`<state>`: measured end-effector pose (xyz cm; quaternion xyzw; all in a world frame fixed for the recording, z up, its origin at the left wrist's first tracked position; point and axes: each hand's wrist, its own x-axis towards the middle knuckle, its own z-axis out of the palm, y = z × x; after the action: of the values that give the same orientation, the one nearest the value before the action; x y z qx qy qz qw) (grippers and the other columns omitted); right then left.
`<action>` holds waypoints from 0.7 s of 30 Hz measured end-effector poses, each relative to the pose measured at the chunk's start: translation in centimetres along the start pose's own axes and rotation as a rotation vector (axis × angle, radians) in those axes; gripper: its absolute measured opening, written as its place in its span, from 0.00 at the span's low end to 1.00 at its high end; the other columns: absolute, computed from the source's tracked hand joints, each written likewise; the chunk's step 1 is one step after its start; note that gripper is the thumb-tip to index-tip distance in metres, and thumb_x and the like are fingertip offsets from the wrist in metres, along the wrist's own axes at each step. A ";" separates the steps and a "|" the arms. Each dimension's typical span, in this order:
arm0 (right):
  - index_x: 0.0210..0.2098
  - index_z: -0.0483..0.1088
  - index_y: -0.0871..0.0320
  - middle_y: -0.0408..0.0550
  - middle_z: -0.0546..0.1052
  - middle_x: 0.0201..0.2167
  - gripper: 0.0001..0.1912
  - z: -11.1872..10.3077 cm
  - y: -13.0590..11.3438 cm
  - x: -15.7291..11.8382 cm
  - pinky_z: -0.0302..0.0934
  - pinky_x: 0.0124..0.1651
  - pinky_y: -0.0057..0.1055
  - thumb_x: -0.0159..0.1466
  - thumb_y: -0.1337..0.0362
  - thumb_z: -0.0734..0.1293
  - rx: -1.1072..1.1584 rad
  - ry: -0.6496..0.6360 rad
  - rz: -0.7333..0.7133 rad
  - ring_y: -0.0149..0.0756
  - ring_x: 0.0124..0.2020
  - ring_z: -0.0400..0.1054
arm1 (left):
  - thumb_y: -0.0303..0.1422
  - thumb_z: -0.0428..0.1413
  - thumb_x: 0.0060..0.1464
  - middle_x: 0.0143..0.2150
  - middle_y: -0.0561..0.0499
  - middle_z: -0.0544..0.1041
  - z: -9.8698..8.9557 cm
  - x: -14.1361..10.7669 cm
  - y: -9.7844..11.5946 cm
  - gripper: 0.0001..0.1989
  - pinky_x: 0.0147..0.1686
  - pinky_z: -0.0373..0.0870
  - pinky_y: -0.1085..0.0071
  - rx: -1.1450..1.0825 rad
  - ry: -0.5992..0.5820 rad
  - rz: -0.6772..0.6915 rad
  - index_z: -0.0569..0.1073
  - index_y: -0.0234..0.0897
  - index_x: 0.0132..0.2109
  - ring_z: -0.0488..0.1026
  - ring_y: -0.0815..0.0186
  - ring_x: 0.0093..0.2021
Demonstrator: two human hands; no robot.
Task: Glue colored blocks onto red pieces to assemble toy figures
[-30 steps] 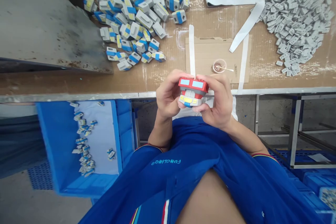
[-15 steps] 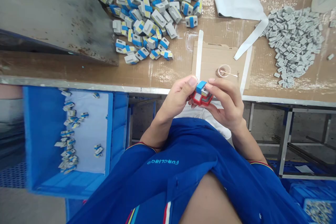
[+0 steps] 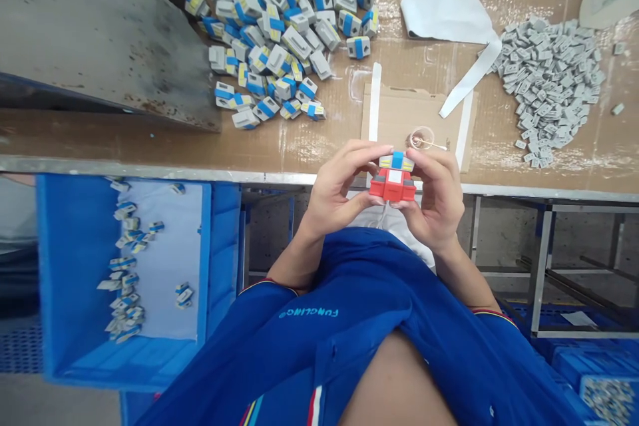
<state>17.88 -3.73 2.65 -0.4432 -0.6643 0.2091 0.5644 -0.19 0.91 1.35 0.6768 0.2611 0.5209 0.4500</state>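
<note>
Between both hands, just off the table's front edge, is a red block (image 3: 393, 192) with a white centre panel. A grey, blue and yellow piece (image 3: 397, 161) sits on its upper side. My left hand (image 3: 340, 190) pinches the left side with thumb and fingers. On the right side, my right hand (image 3: 437, 194) grips it the same way. Behind the hands a small clear cup (image 3: 421, 138) with a cotton swab stands on a taped cardboard sheet (image 3: 394, 106).
A pile of grey-blue blocks (image 3: 279, 33) lies at the back left beside a metal housing (image 3: 110, 26). Small grey parts (image 3: 549, 80) are heaped at right, near a white cloth (image 3: 444, 10). A blue crate (image 3: 219, 239) with more blocks stands at lower left.
The red block has been turned so its white panel faces up toward the camera. The fingers of both hands have shifted to its two sides.
</note>
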 end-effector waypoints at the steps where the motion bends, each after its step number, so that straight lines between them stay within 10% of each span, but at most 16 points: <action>1: 0.74 0.69 0.46 0.52 0.74 0.53 0.30 0.0 0.0 0.1 0.82 0.42 0.41 0.77 0.45 0.68 0.000 -0.007 -0.002 0.44 0.49 0.75 | 0.54 0.65 0.66 0.58 0.43 0.82 0.0 0.0 0.0 0.30 0.46 0.85 0.63 0.028 0.002 0.015 0.78 0.50 0.70 0.81 0.58 0.53; 21: 0.72 0.70 0.48 0.46 0.72 0.42 0.29 0.6 -0.1 0.9 0.75 0.33 0.37 0.77 0.43 0.66 -0.041 0.018 -0.060 0.37 0.36 0.68 | 0.55 0.59 0.70 0.46 0.48 0.81 0.1 -0.8 0.2 0.27 0.36 0.76 0.63 0.238 0.134 0.075 0.78 0.51 0.68 0.76 0.62 0.39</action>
<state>17.27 -2.91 3.03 -0.4365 -0.6763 0.1745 0.5671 -0.39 0.10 1.14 0.6985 0.3250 0.5466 0.3282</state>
